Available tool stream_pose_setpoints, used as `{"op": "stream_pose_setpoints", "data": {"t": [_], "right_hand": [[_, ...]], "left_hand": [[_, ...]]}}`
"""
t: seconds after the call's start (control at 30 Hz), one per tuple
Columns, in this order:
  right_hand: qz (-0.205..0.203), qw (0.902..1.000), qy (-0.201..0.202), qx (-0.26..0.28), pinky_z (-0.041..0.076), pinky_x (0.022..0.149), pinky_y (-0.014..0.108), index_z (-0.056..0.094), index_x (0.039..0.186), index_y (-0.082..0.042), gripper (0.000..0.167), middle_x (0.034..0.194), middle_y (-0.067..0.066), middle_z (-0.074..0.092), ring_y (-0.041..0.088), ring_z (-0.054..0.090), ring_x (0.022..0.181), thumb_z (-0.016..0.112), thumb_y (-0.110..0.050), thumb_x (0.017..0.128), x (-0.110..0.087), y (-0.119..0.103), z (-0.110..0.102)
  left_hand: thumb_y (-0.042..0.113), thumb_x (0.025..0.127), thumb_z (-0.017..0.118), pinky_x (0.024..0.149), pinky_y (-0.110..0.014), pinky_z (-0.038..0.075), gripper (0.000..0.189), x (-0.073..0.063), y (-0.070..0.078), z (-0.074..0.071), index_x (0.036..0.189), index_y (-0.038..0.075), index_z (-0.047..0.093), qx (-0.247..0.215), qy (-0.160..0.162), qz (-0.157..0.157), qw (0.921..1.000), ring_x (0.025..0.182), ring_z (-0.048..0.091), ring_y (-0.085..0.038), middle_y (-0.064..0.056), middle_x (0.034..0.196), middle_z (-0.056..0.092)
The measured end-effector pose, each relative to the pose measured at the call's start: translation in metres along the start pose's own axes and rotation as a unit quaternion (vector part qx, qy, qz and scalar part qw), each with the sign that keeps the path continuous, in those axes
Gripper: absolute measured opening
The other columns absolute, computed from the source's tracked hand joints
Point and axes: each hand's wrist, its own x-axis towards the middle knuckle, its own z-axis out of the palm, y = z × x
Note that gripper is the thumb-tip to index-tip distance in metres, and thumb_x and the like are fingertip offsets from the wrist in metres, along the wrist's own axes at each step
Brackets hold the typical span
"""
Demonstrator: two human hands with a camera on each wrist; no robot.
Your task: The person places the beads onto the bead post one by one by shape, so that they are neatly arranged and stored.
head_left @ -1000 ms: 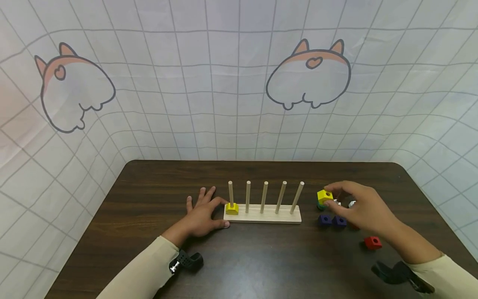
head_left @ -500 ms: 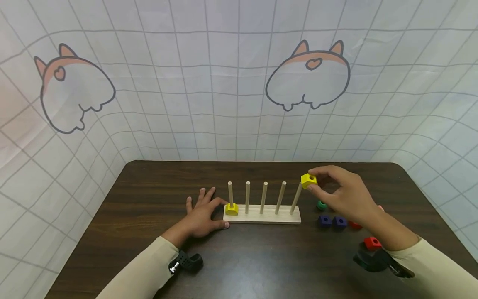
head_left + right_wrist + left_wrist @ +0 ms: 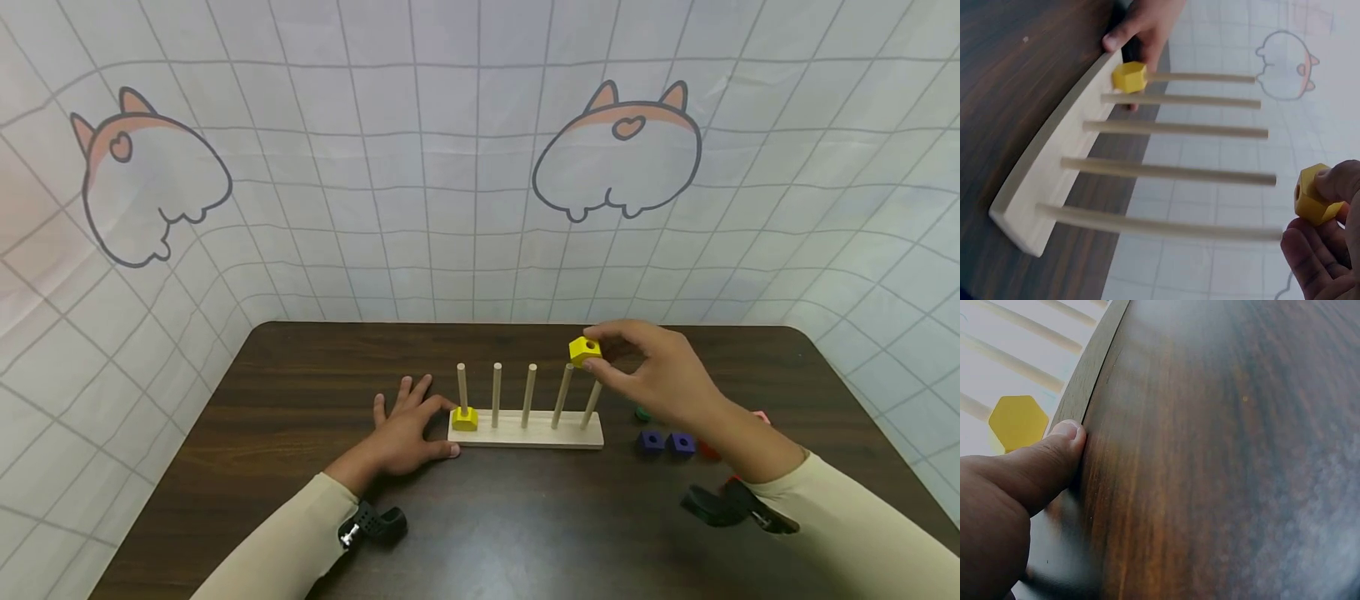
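Note:
A wooden peg board (image 3: 525,433) with several upright pegs lies on the table. A yellow hexagonal bead (image 3: 465,419) sits at the foot of its leftmost peg. My left hand (image 3: 405,433) holds the board's left end between thumb and index finger, other fingers spread on the table. In the left wrist view the thumb (image 3: 1054,453) presses the board's edge. My right hand (image 3: 652,371) pinches a second yellow hexagonal bead (image 3: 583,351) by thumb and fingers. In the right wrist view this bead (image 3: 1311,195) is just beyond the peg tips, its hole facing them.
Right of the board lie two purple cube beads (image 3: 666,444), a green bead (image 3: 642,412) and red beads (image 3: 708,451), partly hidden by my right hand and forearm. A white gridded curtain (image 3: 480,208) hangs behind the dark wooden table (image 3: 487,533).
My right hand has lifted the yellow bead from the loose beads at the right and carried it left to the top of the fourth peg. The left hand and board have stayed put.

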Motion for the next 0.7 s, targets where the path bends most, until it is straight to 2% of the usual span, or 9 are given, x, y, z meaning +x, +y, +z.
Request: {"op": "stream_pose_setpoints", "data": {"t": [0.37,0.7], "right_hand": [[0.002,0.999,-0.026,0.037,0.059,0.077,0.03,0.069,0.119,-0.001,0.037,0.107,0.006,0.072,0.015,0.071,0.088,0.083,-0.003,0.086,0.021,-0.017,0.02],[0.02,0.998,-0.044,0.039,0.058,0.08,0.032,0.069,0.121,-0.004,0.035,0.108,0.002,0.073,0.014,0.071,0.091,0.082,-0.01,0.088,0.035,-0.031,0.034]], "left_hand": [[0.051,0.09,0.076,0.111,-0.071,-0.015,0.056,-0.001,-0.001,0.0,0.139,0.032,0.056,-0.007,-0.002,0.009,0.9999,0.155,-0.011,-0.037,-0.012,0.171,0.005],[0.051,0.09,0.076,0.111,-0.071,-0.015,0.057,-0.001,-0.002,0.001,0.14,0.032,0.055,-0.006,-0.001,0.008,0.9999,0.154,-0.012,-0.038,-0.012,0.171,0.005]]}}
